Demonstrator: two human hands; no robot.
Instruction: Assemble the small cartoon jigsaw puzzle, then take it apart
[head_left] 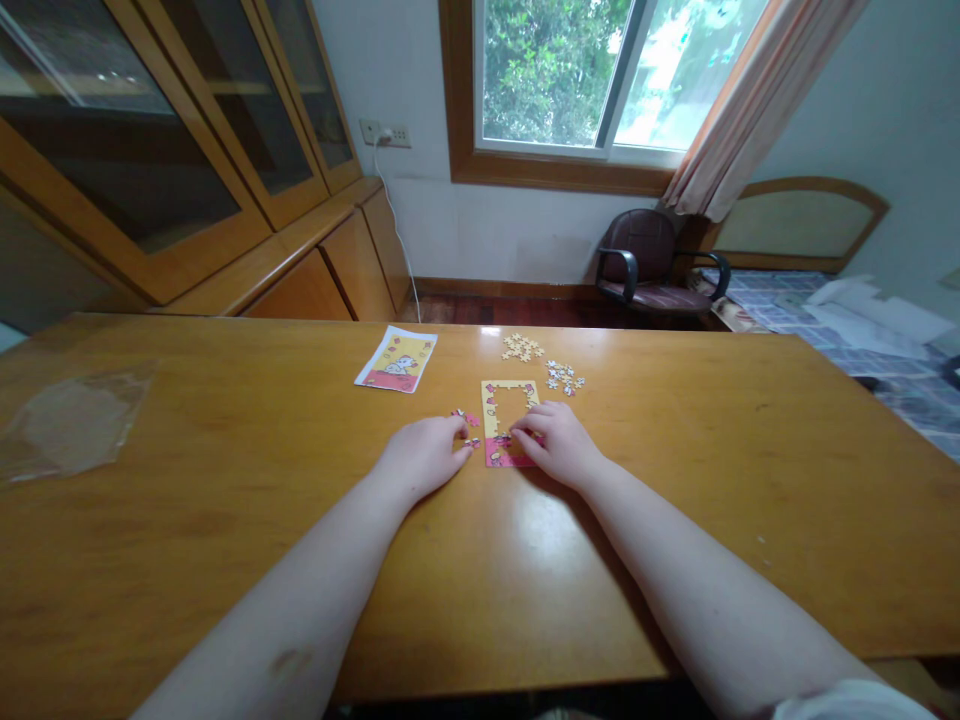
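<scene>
A small jigsaw puzzle (491, 424) lies flat on the table, its yellow and pink border joined around a gap in the middle. My right hand (559, 440) rests over its right side, fingertips pinched at a puzzle piece along the gap's lower edge; the piece is mostly hidden. Left of the puzzle, my left hand (426, 455) lies on the table with thumb and fingers apart. Beside its fingertips are a few loose pink pieces (472, 420) and a small piece (472, 442). Beyond the puzzle sit a pile of yellow pieces (523, 347) and a pile of whitish pieces (562, 377).
A picture sheet (396, 360) with a white animal on yellow and pink lies toward the table's far edge. A clear plastic bag (75, 420) is at the far left of the wooden table (247, 450). An armchair (649, 260) stands beyond, near a bed.
</scene>
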